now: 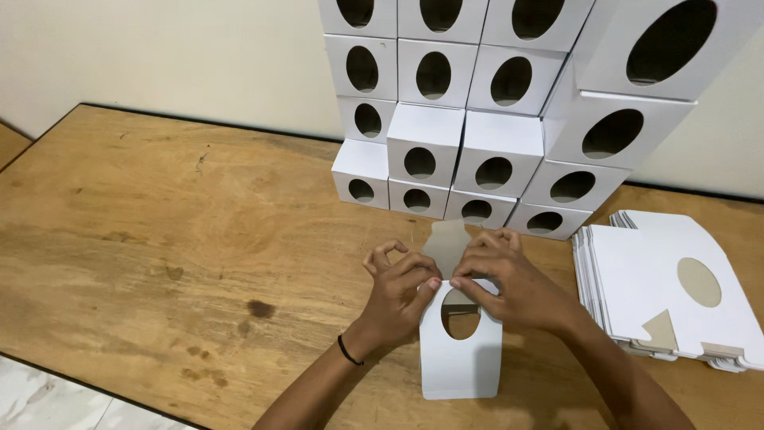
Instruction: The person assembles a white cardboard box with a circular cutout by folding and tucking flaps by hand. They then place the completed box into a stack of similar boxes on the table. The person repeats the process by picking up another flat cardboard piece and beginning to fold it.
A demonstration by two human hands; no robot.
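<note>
A small white cardboard box (461, 362) with an oval cut-out stands on the wooden table (159, 231) in front of me. Its grey-brown inner flap (447, 240) sticks up behind my fingers. My left hand (400, 291) pinches the box's top edge from the left, with a black band on that wrist. My right hand (513, 279) grips the same top edge from the right. The fingertips of both hands meet over the box's upper end.
A tall stack of finished white boxes with oval holes (493, 111) stands against the cream wall at the back. A pile of flat, unfolded white box blanks (676, 295) lies at the right. The table's near-left edge (87, 382) borders a pale tiled floor.
</note>
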